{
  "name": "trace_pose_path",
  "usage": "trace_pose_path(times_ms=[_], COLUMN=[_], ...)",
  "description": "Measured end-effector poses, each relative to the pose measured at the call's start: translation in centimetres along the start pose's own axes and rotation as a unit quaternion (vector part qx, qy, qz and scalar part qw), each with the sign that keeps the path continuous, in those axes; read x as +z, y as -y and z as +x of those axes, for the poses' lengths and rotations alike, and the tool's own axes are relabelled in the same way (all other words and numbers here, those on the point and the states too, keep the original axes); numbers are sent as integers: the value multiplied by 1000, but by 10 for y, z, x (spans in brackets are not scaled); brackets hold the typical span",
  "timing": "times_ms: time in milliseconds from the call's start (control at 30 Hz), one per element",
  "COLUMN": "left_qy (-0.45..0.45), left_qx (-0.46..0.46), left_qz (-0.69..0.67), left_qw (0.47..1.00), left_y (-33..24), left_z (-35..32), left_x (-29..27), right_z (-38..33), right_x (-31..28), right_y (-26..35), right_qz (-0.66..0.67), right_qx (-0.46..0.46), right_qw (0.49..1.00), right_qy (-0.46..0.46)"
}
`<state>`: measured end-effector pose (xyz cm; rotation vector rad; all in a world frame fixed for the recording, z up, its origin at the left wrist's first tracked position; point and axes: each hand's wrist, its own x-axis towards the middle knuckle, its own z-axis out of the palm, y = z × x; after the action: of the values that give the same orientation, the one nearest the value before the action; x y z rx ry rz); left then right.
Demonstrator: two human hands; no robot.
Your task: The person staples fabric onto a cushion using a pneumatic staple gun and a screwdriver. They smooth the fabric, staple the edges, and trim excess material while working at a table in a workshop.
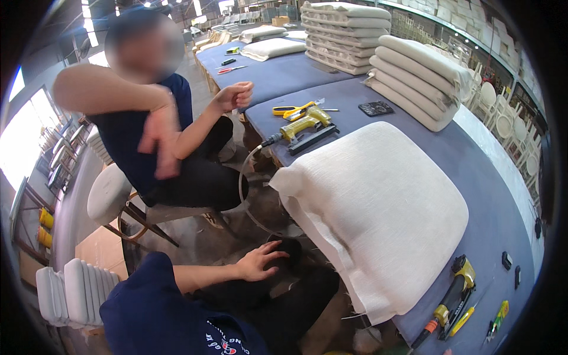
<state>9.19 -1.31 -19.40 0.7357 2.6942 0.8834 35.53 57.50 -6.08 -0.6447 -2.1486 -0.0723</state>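
Observation:
My left hand (pixel 260 261) lies flat with fingers spread on the knee of my black trousers (pixel 296 296), holding nothing. It is just below the near left corner of a large off-white fabric-covered seat cushion (pixel 378 219), which lies on the blue-purple table (pixel 491 219) with its cloth hanging over the edge. My dark blue sleeve (pixel 148 307) fills the lower left. My right hand is out of the picture.
Another person (pixel 148 136) in dark clothes sits on a padded stool (pixel 109 192) to the left, arms raised. A yellow staple gun (pixel 305 125) with an air hose lies beyond the cushion, a second one (pixel 455 293) near the front edge. Stacked cushions (pixel 417 80) stand behind.

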Motion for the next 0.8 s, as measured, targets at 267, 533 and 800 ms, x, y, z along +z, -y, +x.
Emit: trace_pose_path(times_ms=[267,533,800], left_qy=[62,49,91], left_qx=[30,38,33], left_qz=[-37,-66,20], left_qw=[997,996,995], left_y=[1,21,-12], left_z=[49,55,65], left_x=[21,13,30], right_z=[-20,-24,-56], right_x=[27,22,32], right_y=[-45,-55,-89], right_qz=[37,-54,-36], right_qx=[-55,-64,-70], right_qw=[988,992,990], right_qy=[-138,-89,-118])
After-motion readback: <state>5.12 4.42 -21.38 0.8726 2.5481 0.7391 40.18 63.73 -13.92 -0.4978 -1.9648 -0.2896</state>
